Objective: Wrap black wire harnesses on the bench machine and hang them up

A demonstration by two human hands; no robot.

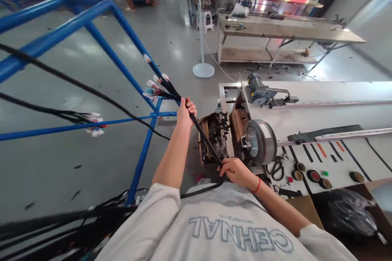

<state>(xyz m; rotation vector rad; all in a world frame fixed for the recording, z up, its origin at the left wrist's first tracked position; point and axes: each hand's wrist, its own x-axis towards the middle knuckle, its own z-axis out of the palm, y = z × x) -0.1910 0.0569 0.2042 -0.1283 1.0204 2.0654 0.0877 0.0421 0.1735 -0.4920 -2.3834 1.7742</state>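
A black wire harness [204, 135] runs slantwise in front of my body. My left hand [186, 111] is wrapped round it near the end where it fans into several branches with white connectors [154, 85]. Lower down, my right hand [234, 171], with a red band at the wrist, pinches the same harness by the table's corner. Past the right hand the harness bends back leftward across my shirt. More harness branches ending in white connectors [95, 124] hang by the blue metal rack [104, 40] on the left.
On the white workbench [321, 94] to my right are a tape roll [261, 142], black-handled scissors [276, 169], small tape rolls [314, 175] and a grey machine [266, 91]. A box [211, 138] stands below the bench's end. A white fan [202, 28] stands ahead.
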